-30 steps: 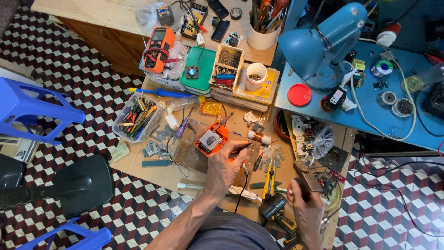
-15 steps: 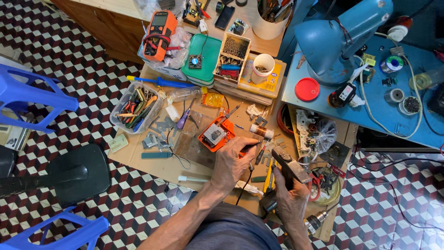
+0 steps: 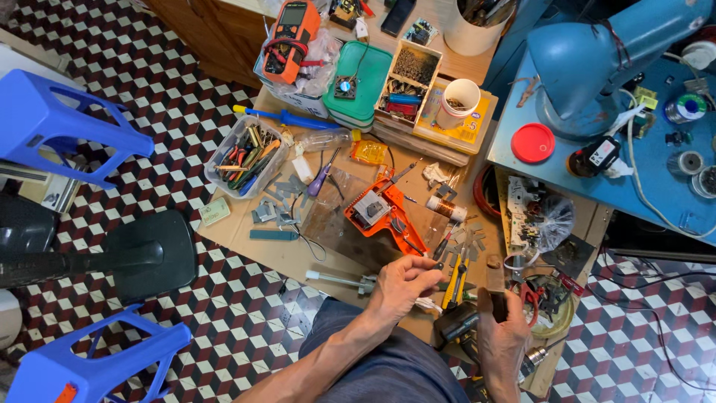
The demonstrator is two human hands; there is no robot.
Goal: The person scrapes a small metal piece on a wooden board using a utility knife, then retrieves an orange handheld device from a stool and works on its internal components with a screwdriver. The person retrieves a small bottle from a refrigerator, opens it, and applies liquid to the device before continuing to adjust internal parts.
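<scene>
Small part (image 3: 432, 277), left hand (image 3: 403, 287) pinching

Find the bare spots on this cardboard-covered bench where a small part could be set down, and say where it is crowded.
Bare cardboard lies left of the orange tool, below the clear bin. Crowded: around the left hand and right hand, and the back row of boxes.

workbench (image 3: 298, 257): carries everything below
opened tool body (image 3: 384, 216): mid-bench, just beyond the left hand (image 3: 399, 287)
right hand (image 3: 503, 336): near edge, right of the left hand
clear tray (image 3: 246, 157): left of the tool body
cup (image 3: 456, 103): far side, on the flat box (image 3: 447, 130)
multimeter (image 3: 292, 31): far left
</scene>
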